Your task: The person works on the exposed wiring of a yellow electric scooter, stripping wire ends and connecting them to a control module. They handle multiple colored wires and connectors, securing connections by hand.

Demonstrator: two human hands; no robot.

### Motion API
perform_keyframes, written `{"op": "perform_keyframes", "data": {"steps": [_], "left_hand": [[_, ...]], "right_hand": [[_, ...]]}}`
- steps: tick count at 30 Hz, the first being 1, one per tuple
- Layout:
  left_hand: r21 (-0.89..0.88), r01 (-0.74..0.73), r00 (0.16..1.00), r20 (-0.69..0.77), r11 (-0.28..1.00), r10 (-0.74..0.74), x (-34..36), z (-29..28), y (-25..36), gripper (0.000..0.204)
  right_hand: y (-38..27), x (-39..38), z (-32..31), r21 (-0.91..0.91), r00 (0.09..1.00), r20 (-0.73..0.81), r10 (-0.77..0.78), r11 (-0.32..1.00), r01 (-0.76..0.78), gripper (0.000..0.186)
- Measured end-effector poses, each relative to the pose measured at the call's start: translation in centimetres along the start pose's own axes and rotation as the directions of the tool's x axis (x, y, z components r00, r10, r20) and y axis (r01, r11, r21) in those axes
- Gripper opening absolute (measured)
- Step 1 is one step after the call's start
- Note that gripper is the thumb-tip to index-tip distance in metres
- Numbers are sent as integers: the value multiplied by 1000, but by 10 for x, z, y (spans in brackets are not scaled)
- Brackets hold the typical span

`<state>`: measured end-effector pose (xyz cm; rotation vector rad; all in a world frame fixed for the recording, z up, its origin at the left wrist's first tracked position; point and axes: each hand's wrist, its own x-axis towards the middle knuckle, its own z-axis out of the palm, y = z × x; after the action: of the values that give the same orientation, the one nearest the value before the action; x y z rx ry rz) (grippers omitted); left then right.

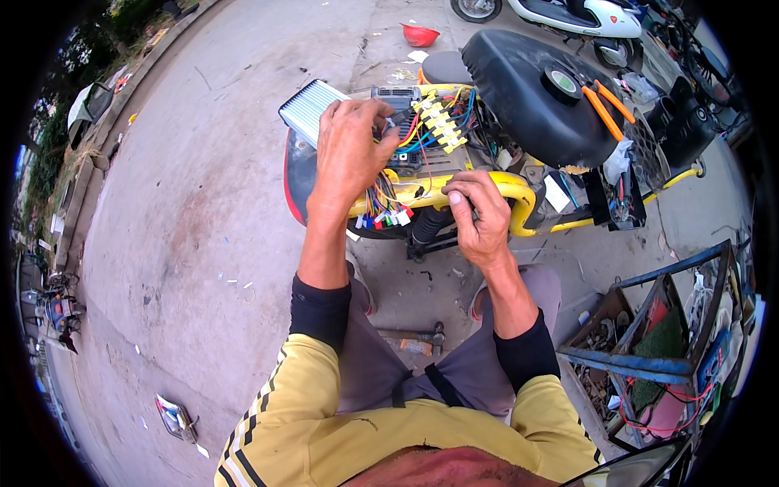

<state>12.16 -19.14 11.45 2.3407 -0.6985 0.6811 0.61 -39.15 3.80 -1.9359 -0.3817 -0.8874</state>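
Note:
My left hand [353,150] reaches over the opened scooter's wiring, fingers bent around something small and dark, partly hidden by them, beside a silver finned box [307,109]. Red, yellow and blue wires run to yellow-white terminal blocks [442,120] just right of it. A bundle of small coloured connectors [389,217] hangs below that hand. My right hand [476,219] has its fingers curled over the yellow frame tube [519,191], thumb bent.
Black seat [527,89] carries a tape roll [562,79] and orange-handled tool [604,114]. A red helmet-like object [419,36] and white scooter [576,20] stand behind. A blue metal crate [617,361] is at right, a hammer [422,334] between my legs, a small tray [174,418] lower left.

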Motion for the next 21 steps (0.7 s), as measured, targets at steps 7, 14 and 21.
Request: {"op": "perform_keyframes", "data": {"steps": [7, 14, 21], "left_hand": [[-2, -3, 1000, -9, 1000, 3, 0, 0, -1, 26], [14, -18, 1000, -3, 1000, 18, 1, 3, 1, 25], [53, 15, 998, -65, 998, -12, -1, 6, 0, 28]], "right_hand": [[1, 0, 3, 19, 1000, 5, -2, 1000, 2, 7], [-1, 1, 3, 18, 1000, 17, 2, 1000, -2, 6], [-2, 1, 2, 18, 1000, 20, 4, 1000, -5, 6]]}}
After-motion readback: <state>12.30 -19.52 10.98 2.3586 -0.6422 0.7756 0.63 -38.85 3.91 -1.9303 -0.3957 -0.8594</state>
